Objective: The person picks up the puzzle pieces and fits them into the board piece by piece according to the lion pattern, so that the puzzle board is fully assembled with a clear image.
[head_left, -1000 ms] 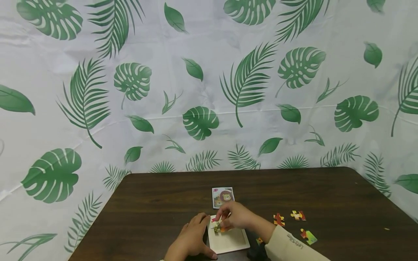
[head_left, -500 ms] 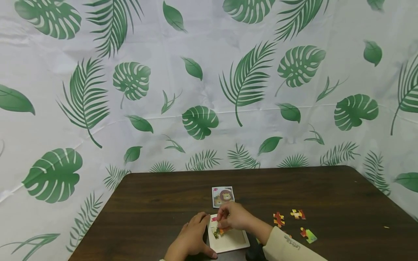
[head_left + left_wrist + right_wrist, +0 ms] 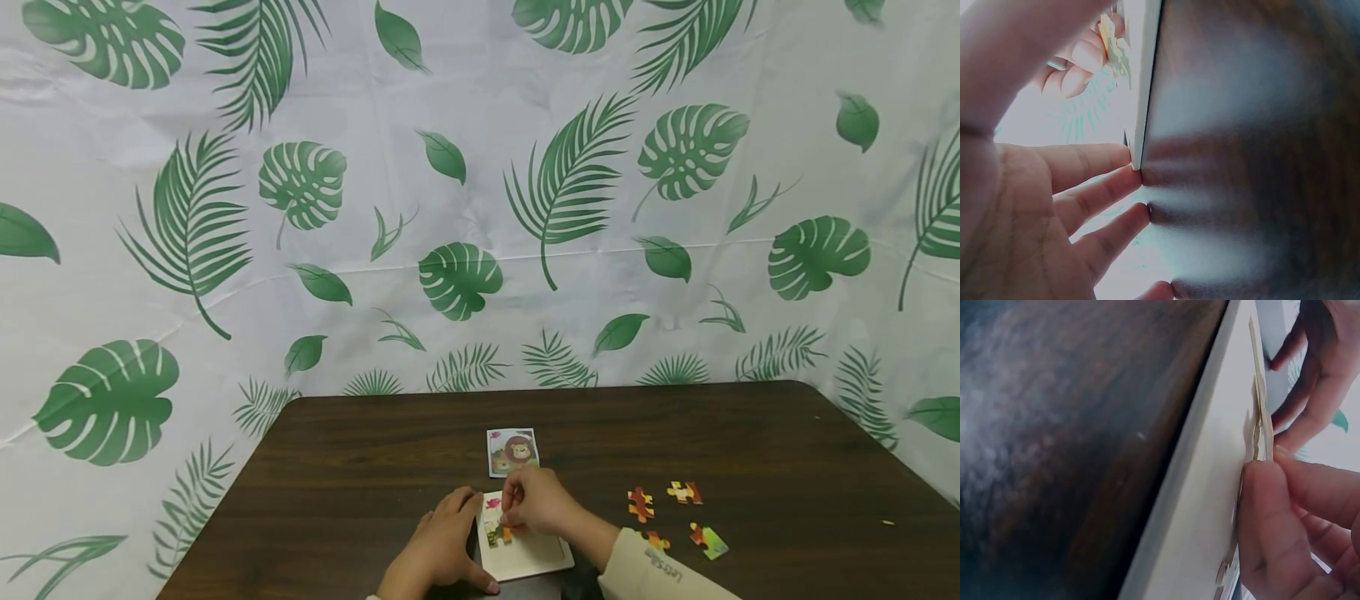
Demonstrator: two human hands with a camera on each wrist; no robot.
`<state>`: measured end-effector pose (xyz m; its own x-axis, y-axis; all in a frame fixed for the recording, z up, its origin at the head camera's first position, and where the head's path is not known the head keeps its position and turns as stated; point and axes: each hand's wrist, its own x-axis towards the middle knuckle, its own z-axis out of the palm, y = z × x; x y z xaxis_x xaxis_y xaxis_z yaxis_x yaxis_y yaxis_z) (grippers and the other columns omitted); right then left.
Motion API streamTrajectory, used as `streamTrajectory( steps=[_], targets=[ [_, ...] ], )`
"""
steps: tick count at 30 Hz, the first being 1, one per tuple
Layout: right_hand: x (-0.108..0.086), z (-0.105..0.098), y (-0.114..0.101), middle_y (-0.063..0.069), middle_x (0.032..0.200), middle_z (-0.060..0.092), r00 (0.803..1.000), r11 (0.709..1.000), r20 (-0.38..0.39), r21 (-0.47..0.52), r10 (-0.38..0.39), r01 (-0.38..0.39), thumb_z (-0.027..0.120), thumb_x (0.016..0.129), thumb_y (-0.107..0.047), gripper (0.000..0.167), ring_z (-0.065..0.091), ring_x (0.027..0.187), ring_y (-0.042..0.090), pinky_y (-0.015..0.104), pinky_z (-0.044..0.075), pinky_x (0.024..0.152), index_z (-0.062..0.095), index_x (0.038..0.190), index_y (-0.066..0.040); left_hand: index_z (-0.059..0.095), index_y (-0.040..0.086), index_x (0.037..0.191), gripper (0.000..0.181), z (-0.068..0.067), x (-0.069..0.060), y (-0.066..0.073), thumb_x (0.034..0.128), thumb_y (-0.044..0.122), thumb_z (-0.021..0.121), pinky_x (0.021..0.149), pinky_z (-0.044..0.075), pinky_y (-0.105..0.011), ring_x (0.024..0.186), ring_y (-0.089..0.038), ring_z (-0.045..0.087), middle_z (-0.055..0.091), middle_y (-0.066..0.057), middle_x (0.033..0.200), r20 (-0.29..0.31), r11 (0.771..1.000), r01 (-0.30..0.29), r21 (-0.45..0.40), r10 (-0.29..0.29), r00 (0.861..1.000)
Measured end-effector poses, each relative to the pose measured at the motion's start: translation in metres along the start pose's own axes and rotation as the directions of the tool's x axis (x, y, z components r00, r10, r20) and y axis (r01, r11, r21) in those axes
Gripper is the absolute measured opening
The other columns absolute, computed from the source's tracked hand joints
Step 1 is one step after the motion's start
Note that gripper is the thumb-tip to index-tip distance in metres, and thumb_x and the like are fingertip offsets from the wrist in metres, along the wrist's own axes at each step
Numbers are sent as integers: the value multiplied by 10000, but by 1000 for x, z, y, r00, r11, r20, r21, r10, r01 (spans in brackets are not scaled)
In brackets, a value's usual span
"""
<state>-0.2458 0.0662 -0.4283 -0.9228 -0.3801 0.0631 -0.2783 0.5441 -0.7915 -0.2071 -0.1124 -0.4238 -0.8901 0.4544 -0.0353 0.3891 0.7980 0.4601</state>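
A small cream puzzle tray [image 3: 534, 557] lies near the table's front, with colourful puzzle pieces [image 3: 492, 533] along its left side. My left hand [image 3: 442, 542] rests at the tray's left edge, fingers fairly straight and spread. In the left wrist view its index and middle fingertips touch the tray's corner, while the others reach down to the table. My right hand [image 3: 542, 502] is over the tray's upper part. Its thumb and fingers pinch a thin puzzle piece [image 3: 1266, 434], seen edge-on in the right wrist view. The fingers hide much of that piece.
Behind the tray lies a picture card [image 3: 513, 453] with a lion. Several loose pieces, including a red one [image 3: 641, 505] and a green-and-red one [image 3: 708, 541], are scattered to the right on the dark wooden table [image 3: 360, 467]. A leaf-patterned cloth [image 3: 480, 208] hangs behind.
My right hand has shifted slightly right, and its sleeve has moved left, uncovering an orange piece. The pieces at the tray's left, tilted before, now sit straighter. My left hand stays put.
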Motion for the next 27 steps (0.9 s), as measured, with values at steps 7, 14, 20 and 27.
streamTrajectory(
  steps=[7, 14, 20, 27],
  targets=[
    [0, 4, 0, -45, 513, 477, 1000, 999, -28, -43, -11, 10, 775, 637, 49, 245, 450, 441, 49, 185, 372, 392, 565, 621, -78, 423, 10, 1345, 1032, 0, 0, 0, 529, 464, 862, 875, 349, -613, 1241, -364, 340, 386, -166, 1346, -1, 1000, 3, 0, -3, 1000],
    [0, 5, -3, -48, 507, 481, 999, 996, -41, -80, -27, 24, 769, 630, 56, 244, 443, 446, 48, 187, 374, 391, 569, 618, -83, 427, 21, 1341, 1025, 1, -1, -1, 526, 467, 862, 870, 357, -608, 1234, -363, 351, 393, -157, 1338, -10, 1000, -9, 5, 9, 1000],
    [-1, 5, -4, -67, 501, 475, 998, 992, -54, -120, -34, 27, 773, 622, 36, 246, 433, 444, 46, 197, 355, 390, 568, 614, -99, 431, 25, 1339, 1026, 1, -1, 0, 521, 470, 863, 867, 364, -595, 1231, -354, 354, 398, -149, 1331, -16, 1000, -12, 15, 12, 1000],
    [0, 5, -6, -82, 491, 458, 998, 984, -63, -180, -12, 0, 779, 612, 4, 253, 423, 437, 51, 206, 335, 389, 558, 607, -120, 422, 21, 1345, 1030, 0, -1, 2, 526, 462, 864, 879, 354, -598, 1242, -353, 342, 387, -154, 1343, -1, 1000, 1, 9, -1, 1000]
  ],
)
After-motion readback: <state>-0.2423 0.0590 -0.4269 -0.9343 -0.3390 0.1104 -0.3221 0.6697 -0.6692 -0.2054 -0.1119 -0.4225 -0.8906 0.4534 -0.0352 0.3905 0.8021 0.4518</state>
